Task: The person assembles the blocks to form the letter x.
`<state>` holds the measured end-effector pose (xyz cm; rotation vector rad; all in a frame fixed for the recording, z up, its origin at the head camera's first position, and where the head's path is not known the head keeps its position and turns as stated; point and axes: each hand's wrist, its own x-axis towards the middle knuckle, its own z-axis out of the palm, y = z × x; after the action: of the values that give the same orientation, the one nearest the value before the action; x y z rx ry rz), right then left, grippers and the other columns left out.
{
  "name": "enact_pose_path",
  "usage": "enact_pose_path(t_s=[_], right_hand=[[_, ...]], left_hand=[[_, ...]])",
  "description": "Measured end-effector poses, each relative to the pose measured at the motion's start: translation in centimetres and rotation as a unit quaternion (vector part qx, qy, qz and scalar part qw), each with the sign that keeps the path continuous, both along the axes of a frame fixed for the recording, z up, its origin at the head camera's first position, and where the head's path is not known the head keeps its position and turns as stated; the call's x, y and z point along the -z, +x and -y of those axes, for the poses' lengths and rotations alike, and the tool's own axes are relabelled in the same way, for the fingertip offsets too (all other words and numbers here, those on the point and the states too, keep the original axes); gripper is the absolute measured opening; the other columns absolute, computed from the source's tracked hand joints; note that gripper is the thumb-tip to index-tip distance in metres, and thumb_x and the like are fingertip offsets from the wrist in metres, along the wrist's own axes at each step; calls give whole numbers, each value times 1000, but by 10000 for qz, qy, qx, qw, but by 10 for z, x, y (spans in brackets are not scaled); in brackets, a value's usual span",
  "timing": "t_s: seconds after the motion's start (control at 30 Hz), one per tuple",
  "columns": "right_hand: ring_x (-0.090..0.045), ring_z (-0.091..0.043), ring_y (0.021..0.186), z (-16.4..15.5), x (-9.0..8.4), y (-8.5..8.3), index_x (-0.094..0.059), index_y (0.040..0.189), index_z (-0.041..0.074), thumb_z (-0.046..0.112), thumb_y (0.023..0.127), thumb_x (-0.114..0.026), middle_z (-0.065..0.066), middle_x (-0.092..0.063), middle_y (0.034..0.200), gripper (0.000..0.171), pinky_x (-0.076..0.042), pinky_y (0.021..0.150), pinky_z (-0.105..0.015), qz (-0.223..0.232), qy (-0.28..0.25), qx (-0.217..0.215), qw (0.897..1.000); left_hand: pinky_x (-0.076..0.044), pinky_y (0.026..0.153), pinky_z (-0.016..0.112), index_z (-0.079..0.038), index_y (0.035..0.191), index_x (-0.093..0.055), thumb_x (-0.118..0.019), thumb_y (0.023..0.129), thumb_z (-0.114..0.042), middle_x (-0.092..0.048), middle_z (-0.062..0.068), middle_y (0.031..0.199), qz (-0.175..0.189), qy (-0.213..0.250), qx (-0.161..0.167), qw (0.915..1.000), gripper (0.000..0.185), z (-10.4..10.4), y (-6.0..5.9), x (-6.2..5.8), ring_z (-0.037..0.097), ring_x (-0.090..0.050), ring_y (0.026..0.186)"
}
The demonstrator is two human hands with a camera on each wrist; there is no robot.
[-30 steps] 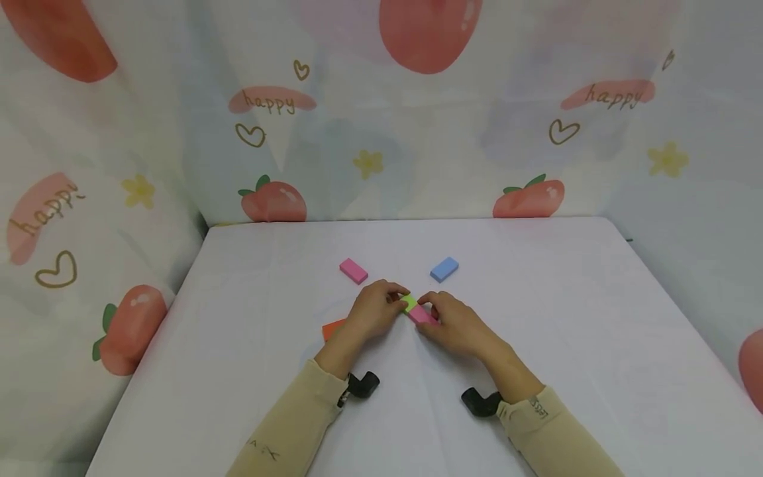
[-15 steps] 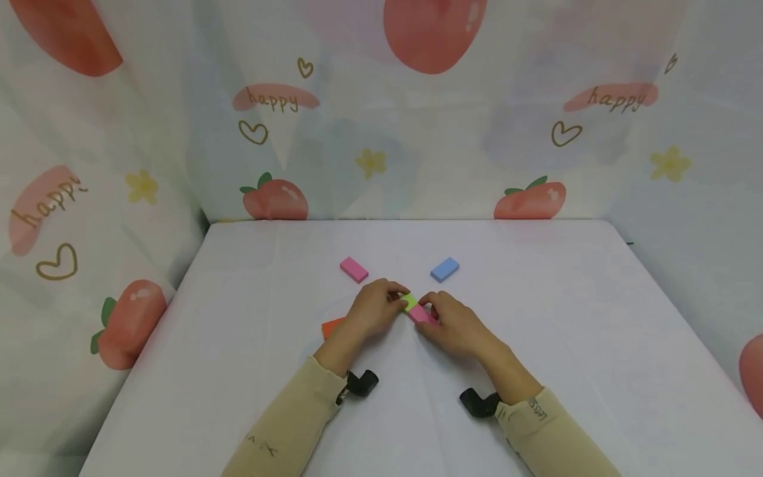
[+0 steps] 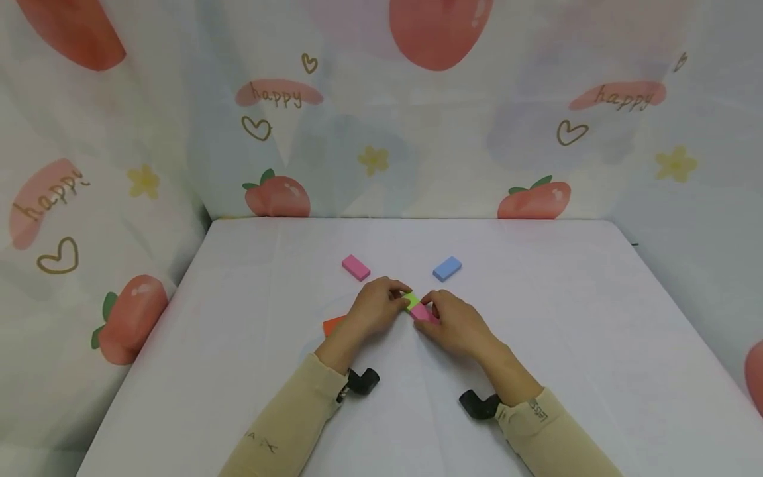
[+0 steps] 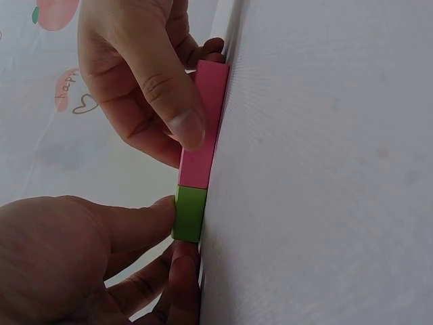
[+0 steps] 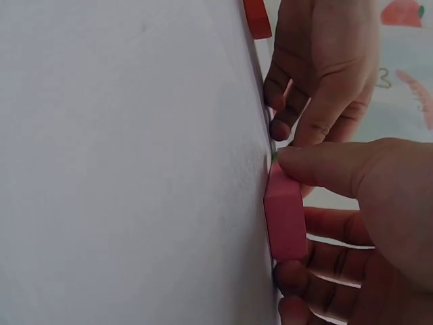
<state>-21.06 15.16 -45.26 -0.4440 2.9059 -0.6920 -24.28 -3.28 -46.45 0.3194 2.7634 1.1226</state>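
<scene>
1. Green rectangular foam block (image 3: 410, 300) lies flat near the middle of the white cloth-covered counter (image 3: 566, 344), its short end butted against the short end of a pink rectangular foam block (image 3: 422, 313) — the two form one straight line in the left wrist view, green (image 4: 189, 214) below pink (image 4: 203, 135).
2. Left hand (image 3: 374, 306) pinches the green block, thumb on one long side and fingers curled against the other.
3. Right hand (image 3: 456, 323) pinches the joined pink block (image 5: 284, 217) the same way, thumb over its upper edge and fingers tucked behind it.
4. Both hands rest low on the counter, nearly touching each other over the joint.
5. Orange flat foam block (image 3: 334, 325) lies just beside the left hand on the person's left, partly hidden by the wrist; it also shows at the top of the right wrist view (image 5: 257, 17).
6. Second pink rectangular foam block (image 3: 356, 267) lies farther back on the left, apart from the hands.
7. Blue rectangular foam block (image 3: 447, 268) lies farther back on the right — about level with that second pink one.
8. Beige sleeves (image 3: 286, 430) cover both forearms, each with a black wrist mount (image 3: 362, 381) strapped on.
9. Strawberry-print curtain (image 3: 381, 119) hangs behind and to both sides of the counter.
</scene>
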Motion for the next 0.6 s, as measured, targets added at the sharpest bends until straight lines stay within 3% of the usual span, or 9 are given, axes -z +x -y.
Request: enact_pose_path(t_s=[0.6], right_hand=[[-48,-15,72,6,7,-5,-66,108,9,38,82,-76,-2,-54,82,40,-37,61,-28,-316,-485,272,9980]], left_hand=[[-44,69,24,-24,112,-72,-67,91,-26,-59,-5,90,31,-12,-35,10000,21,-1,-1,-1,10,-54,81]])
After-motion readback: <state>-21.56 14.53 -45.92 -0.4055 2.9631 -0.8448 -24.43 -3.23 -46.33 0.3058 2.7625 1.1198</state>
